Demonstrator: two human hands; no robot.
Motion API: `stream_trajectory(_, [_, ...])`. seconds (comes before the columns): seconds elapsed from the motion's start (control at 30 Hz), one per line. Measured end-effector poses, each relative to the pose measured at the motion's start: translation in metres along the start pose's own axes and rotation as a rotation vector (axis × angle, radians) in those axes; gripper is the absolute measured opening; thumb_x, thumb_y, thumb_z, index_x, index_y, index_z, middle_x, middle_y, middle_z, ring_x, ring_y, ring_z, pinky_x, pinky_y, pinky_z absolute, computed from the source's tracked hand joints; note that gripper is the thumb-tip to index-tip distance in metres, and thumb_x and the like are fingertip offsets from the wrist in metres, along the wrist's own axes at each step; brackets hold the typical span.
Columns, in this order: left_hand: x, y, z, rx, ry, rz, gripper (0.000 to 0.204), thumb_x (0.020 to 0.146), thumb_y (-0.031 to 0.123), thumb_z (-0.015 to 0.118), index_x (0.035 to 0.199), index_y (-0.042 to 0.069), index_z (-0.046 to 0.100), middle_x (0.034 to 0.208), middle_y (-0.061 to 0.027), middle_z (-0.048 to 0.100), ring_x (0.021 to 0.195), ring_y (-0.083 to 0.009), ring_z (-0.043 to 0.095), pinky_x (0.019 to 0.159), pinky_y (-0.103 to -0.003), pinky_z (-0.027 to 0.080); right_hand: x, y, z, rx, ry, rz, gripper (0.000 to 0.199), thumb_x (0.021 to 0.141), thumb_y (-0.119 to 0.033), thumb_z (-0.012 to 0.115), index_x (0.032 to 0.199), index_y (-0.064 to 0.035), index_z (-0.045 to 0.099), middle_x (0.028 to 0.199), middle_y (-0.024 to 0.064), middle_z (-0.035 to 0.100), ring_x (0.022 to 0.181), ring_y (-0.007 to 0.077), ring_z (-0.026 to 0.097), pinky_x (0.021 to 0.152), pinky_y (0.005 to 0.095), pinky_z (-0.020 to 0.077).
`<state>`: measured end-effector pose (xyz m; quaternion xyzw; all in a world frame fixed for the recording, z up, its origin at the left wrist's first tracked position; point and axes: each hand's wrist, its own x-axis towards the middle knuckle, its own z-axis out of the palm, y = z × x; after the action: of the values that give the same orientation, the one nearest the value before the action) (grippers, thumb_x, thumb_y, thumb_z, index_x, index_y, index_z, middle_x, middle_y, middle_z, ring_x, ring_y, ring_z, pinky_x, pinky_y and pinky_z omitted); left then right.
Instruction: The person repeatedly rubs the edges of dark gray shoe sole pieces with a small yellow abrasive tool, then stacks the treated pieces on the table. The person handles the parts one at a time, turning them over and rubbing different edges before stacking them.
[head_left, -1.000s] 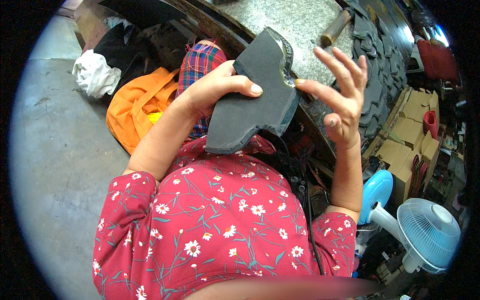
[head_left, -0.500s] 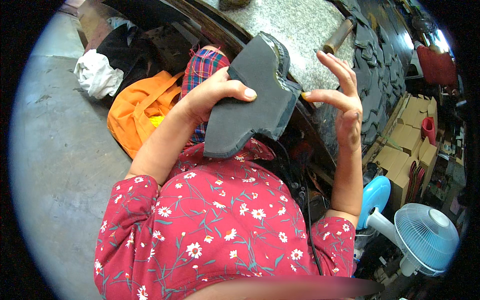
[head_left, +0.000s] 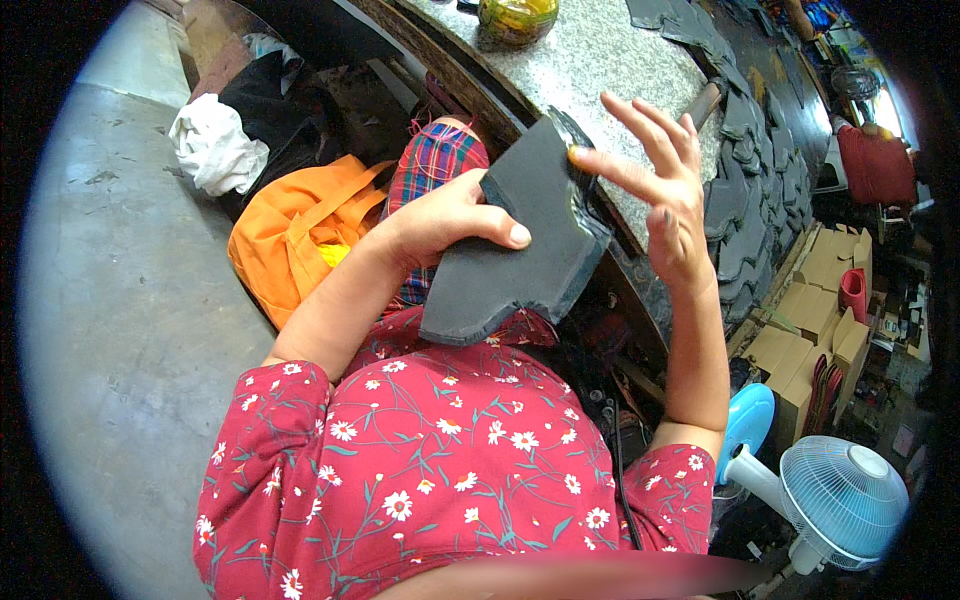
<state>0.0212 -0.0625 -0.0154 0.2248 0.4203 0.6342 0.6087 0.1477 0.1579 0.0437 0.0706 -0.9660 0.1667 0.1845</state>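
Observation:
My left hand [head_left: 445,220] grips a dark grey, flat cut piece [head_left: 500,250] with curved notches, thumb on top and the other fingers hidden beneath. It looks like several layers along the far right edge, where a pale, glossy smear shows. My right hand [head_left: 665,190] has its fingers spread. Its index fingertip, stained yellow, touches that edge near the upper curve. Beyond the piece, a jar with yellow contents [head_left: 517,20] stands on a speckled stone slab [head_left: 610,75].
Overlapping dark grey pieces [head_left: 740,230] cover the right of the bench, beside a wooden handle [head_left: 702,106]. Cardboard boxes [head_left: 800,310] and a blue fan [head_left: 845,500] are at the right. An orange bag [head_left: 280,235] and a white cloth [head_left: 215,145] lie at the left.
My right index finger has moved left and up along the piece's edge. The piece appears slightly lower and tilted differently. The view has shifted, bringing the jar further into sight.

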Motion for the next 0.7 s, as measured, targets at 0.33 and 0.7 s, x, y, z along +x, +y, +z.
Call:
stream_trajectory(0.33, [-0.010,0.005,-0.014,0.028,0.000,-0.055,0.075,0.068,0.024,0.080,0.133,0.000,0.052,0.118,-0.0107,0.065,0.109,-0.0203,0.061,0.097,-0.035,0.048,0.064,0.035,-0.007,-0.089,0.075,-0.071,0.077,0.100,-0.061,0.008,0.108,-0.0246,0.076,0.135,0.0035,0.061,0.133,0.0309,0.043,0.114,0.0511,0.0189])
stream_trajectory(0.7, [-0.008,-0.004,-0.010,-0.282,0.191,-0.100,0.063,0.086,0.030,0.073,0.136,0.001,0.048,0.119,-0.0123,0.063,0.103,-0.0227,0.066,0.088,-0.037,0.056,0.180,0.055,0.023,-0.496,0.060,-0.120,0.046,0.103,-0.043,0.033,0.122,-0.0184,0.067,0.127,0.0082,0.064,0.129,0.0323,0.044,0.106,0.0560,0.0305])
